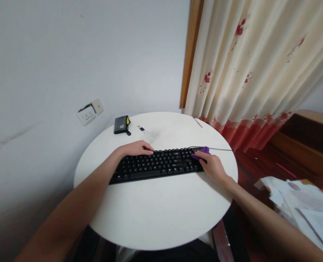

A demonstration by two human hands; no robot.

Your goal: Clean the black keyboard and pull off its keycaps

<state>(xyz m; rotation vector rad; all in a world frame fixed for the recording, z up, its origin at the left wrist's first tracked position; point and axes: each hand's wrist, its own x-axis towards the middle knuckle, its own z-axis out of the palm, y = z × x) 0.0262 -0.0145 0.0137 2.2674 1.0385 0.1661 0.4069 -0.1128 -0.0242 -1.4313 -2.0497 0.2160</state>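
Note:
A black keyboard [161, 165] lies flat on the round white table [156, 211], slightly tilted in my view. My left hand [136, 148] grips its far edge left of the middle, the thumb on the front side and the other fingers along the back. My right hand [212, 165] is closed on a small purple cloth [203, 150], pressed against the number keys at the keyboard's right end. My left forearm and hand cover part of the keyboard's left side. A thin black cable [221, 149] runs from behind the keyboard to the table's right edge.
At the table's back left sit a small grey pouch [121, 124] with a yellow detail and a little black item [141, 128]. A thin stick-like object [198, 123] lies near the back right edge. Wall socket [87, 115], curtain [240, 72] and stacked papers [305, 203] surround the table.

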